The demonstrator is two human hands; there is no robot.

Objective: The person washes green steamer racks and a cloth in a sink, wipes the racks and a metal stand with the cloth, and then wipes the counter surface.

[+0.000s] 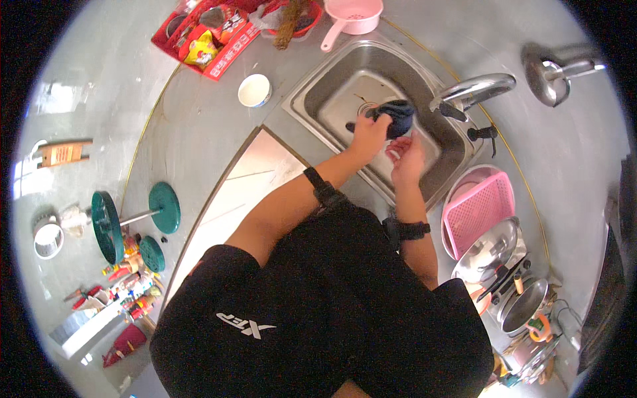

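Note:
Over the steel sink (318,109), my left hand (370,134) is closed on a bunched dark blue cloth (400,118). Part of the cloth sticks out past the fingers toward the sink's left side, above the drain. Just below the cloth is my right hand (407,158), its fingers loosely curled and apart, with nothing visible in them. Whether its fingertips touch the cloth I cannot tell. The curved faucet (488,86) reaches in from the right, above and beside both hands.
A white bowl (255,90) stands left of the sink. Behind are a pink ladle-shaped scoop (355,18) and a red box (206,36) of packets. At right lie a pink basket (481,209), a metal lid (488,249) and a pan (524,305). A soap pump (483,133) rises beside the faucet.

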